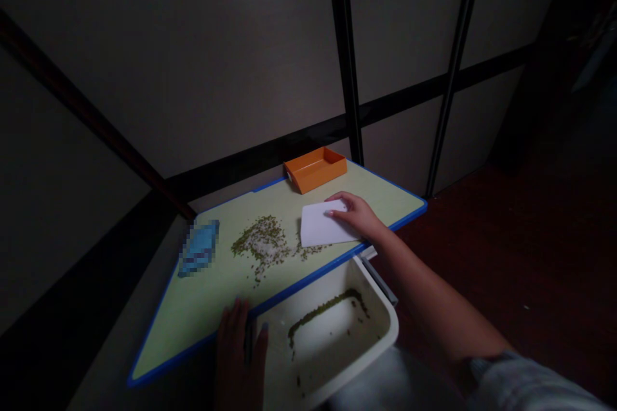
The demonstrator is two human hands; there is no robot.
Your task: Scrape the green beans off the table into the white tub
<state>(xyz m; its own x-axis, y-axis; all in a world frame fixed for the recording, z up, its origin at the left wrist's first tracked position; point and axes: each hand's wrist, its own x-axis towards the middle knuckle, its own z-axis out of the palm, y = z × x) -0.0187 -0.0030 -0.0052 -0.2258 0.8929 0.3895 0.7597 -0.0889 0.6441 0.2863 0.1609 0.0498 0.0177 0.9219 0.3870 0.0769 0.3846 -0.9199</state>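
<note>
My right hand (354, 215) grips a white sheet of card or folded paper (321, 225), thumb on top, low over the tabletop (193, 327). Small green-brown bits lie along the card's lower left edge. Left of it spreads a loose pile of green-brown bits and whitish grains (265, 243); their kind is too small to tell. At the table's near edge rests my left hand (238, 347), fingers stretched and thumb apart, beside the left end of a white pulled-out drawer (385, 334). More green-brown bits (322, 313) line the drawer's inner far side.
An orange open tray (315, 172) stands at the table's back edge. A blurred blue packet (200, 247) lies at the left. Blue edging (409, 213) runs around the pale tabletop. Behind it rises a panelled wall (241, 64), with dark red floor (506, 257) to the right.
</note>
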